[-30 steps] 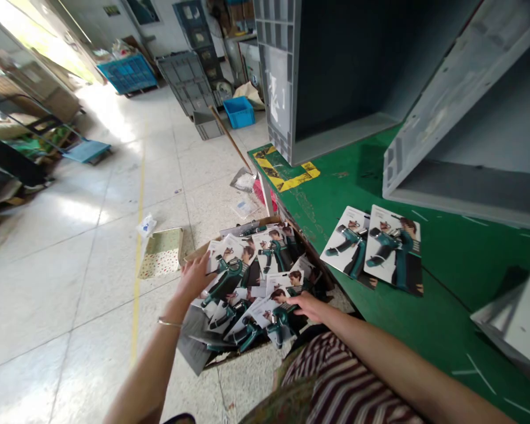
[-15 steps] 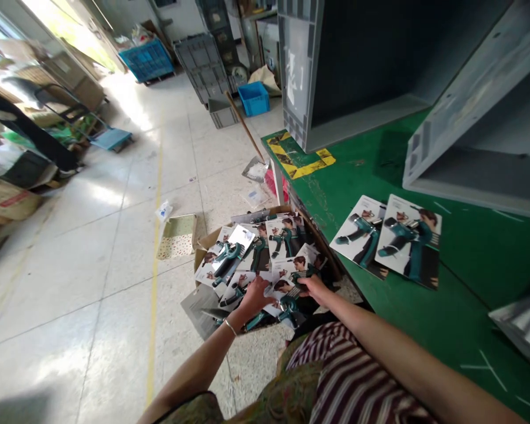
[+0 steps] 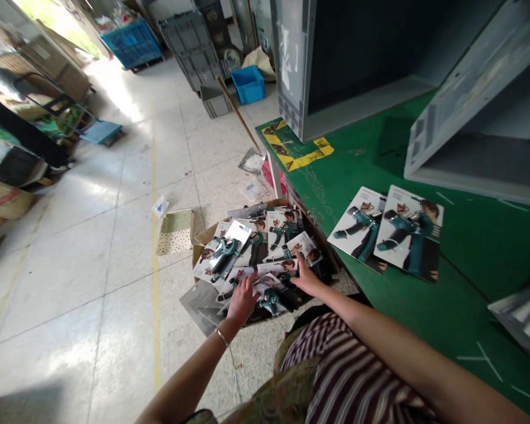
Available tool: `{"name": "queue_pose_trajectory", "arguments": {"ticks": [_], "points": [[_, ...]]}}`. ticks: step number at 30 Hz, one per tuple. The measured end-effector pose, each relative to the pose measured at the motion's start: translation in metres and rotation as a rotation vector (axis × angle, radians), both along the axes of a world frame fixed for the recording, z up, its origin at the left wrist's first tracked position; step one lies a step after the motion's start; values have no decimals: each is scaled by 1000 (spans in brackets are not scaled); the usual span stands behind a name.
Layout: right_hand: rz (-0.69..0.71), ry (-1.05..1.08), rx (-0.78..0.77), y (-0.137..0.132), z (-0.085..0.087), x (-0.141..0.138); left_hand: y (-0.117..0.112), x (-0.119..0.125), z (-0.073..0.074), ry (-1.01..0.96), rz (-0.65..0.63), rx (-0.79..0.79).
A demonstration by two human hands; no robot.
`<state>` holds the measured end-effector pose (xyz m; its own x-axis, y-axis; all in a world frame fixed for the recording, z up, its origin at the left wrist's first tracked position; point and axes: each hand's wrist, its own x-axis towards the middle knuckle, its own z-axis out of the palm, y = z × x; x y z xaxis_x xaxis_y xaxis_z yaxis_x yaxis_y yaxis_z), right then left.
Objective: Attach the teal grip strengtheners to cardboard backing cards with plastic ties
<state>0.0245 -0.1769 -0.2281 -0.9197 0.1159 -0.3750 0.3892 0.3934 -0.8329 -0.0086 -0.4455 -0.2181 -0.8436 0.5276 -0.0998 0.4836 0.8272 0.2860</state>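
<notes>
Two bare hands work over a cardboard box (image 3: 198, 248) filled with carded packs, each showing a dark green tool. The left fingers (image 3: 248, 282) are slightly bent, thumb apart, and rest on packs near the close side of the box; whether they grip one cannot be told. The right fingers (image 3: 300, 261) touch packs farther right, thumb and forefinger spread; a firm hold cannot be made out either. Between the two sets of fingers lies a tilted pack (image 3: 271, 299); more packs overlap beyond them. Well to the right of the right fingers, two overlapping packs (image 3: 408, 235) lie on a green counter (image 3: 415, 330), with large grey crates (image 3: 287, 76) behind. Beyond and left of the left fingers, a shallow tray (image 3: 175, 227) sits on the floor (image 3: 128, 247).
</notes>
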Motion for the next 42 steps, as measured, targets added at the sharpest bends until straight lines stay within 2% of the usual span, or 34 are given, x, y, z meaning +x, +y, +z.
{"name": "queue_pose_trajectory", "arguments": {"ticks": [3, 5, 7, 10, 14, 17, 20, 24, 26, 29, 32, 35, 38, 42], "points": [[2, 9, -79, -2, 7, -1, -17, -7, -24, 0, 14, 18], [44, 43, -132, -5, 16, -3, -35, -16, -27, -5, 11, 25], [84, 83, -168, -8, 24, -4, -50, -21, -24, 2, 23, 26], [62, 141, -163, -7, 31, -6, -60, -20, -12, 26, 64, 19], [-74, 180, -100, 1, 29, -8, -60, -22, 12, -65, 176, 47], [-173, 167, -53, 5, 31, -11, -69, -43, 34, -195, 274, 61], [-202, 164, -13, 5, 42, -13, -84, -69, 54, -300, 313, 96], [-32, 159, -10, 1, 63, -6, -102, -92, 75, -443, 308, 172], [76, 119, -10, -1, 68, 2, -111, -99, 82, -502, 300, 200], [199, 37, 33, -5, 65, 13, -126, -105, 86, -577, 357, 222], [316, -11, 86, -10, 58, 19, -136, -106, 83, -615, 384, 228], [416, -20, 124, -15, 58, 22, -140, -106, 81, -642, 299, 208], [485, -5, 174, -17, 66, 28, -143, -108, 83, -656, 227, 186], [480, 15, 279, -8, 80, 38, -139, -100, 81, -569, 57, -98]]}}
